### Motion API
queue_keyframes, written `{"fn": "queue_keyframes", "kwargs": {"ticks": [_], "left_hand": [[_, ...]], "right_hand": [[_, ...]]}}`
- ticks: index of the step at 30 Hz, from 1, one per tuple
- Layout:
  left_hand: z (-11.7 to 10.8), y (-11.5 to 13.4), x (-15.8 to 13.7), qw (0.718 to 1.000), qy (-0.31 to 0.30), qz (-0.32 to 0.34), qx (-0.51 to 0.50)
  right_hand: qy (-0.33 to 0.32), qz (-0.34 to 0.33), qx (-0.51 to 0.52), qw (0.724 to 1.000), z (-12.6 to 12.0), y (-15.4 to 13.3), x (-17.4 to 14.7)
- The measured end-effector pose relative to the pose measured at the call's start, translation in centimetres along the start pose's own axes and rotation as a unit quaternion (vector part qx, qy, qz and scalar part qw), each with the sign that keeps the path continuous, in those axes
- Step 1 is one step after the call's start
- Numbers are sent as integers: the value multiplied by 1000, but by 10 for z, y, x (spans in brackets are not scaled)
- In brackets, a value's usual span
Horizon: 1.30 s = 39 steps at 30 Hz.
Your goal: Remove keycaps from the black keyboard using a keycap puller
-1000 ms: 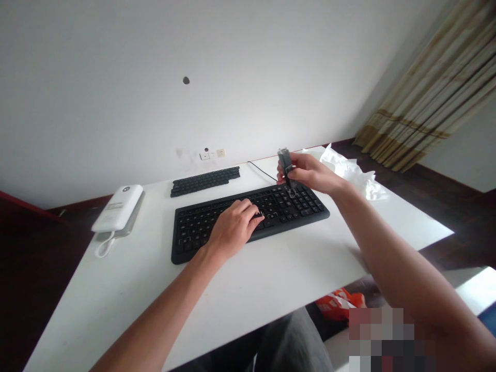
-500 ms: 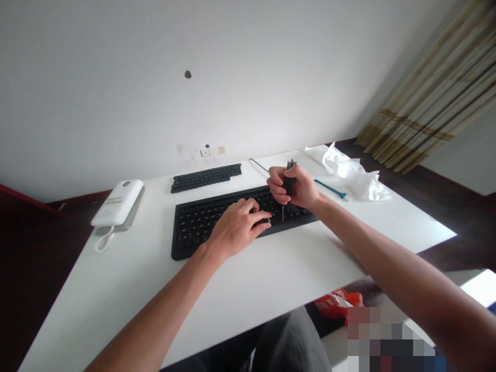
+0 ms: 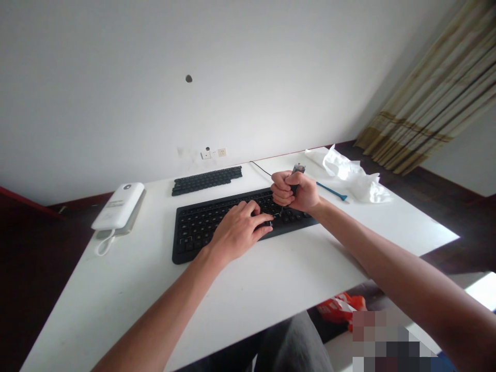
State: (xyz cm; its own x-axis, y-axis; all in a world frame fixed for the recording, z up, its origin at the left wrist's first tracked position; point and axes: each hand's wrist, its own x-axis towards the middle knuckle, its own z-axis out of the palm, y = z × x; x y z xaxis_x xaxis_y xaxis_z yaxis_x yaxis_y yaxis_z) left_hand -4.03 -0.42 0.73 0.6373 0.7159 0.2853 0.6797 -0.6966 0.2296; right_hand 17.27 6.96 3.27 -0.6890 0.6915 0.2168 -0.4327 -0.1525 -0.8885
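My right hand (image 3: 296,192) is closed in a fist round the dark handle of a keycap puller (image 3: 299,168). Its thin wire end points down at the lower right part of a black keyboard (image 3: 189,219). Across the middle of that keyboard lies my left hand (image 3: 242,225). Thumb and index finger come together at the front row of keys, on a small dark piece that I cannot make out. Many key positions show small pale centres, as if without caps. Behind the keyboard, black keycaps (image 3: 207,180) lie in close rows.
A white power bank (image 3: 118,206) with a short cable rests on a flat grey item at the left. To the right lie a blue stick tool (image 3: 332,191) and crumpled white plastic (image 3: 354,173). A thin black cable (image 3: 260,168) runs behind my right hand. The white table (image 3: 248,289) meets the wall.
My right hand has tilted the puller, so its top leans away to the right and its wire end points more to the left. My left hand has stayed nearly in place.
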Motion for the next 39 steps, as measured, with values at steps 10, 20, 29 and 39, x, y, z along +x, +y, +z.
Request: {"fn": "queue_keyframes", "kwargs": {"ticks": [10, 20, 29, 39], "left_hand": [[0, 0, -1, 1000, 5, 0, 0], [1, 0, -1, 1000, 18, 4, -6], [1, 0, -1, 1000, 6, 2, -4], [1, -5, 0, 995, 52, -4, -83]], "right_hand": [[4, -8, -12, 1000, 5, 3, 1], [11, 5, -21, 1000, 7, 3, 0], [-35, 33, -56, 997, 6, 5, 0], [77, -26, -76, 994, -2, -16, -3]]}}
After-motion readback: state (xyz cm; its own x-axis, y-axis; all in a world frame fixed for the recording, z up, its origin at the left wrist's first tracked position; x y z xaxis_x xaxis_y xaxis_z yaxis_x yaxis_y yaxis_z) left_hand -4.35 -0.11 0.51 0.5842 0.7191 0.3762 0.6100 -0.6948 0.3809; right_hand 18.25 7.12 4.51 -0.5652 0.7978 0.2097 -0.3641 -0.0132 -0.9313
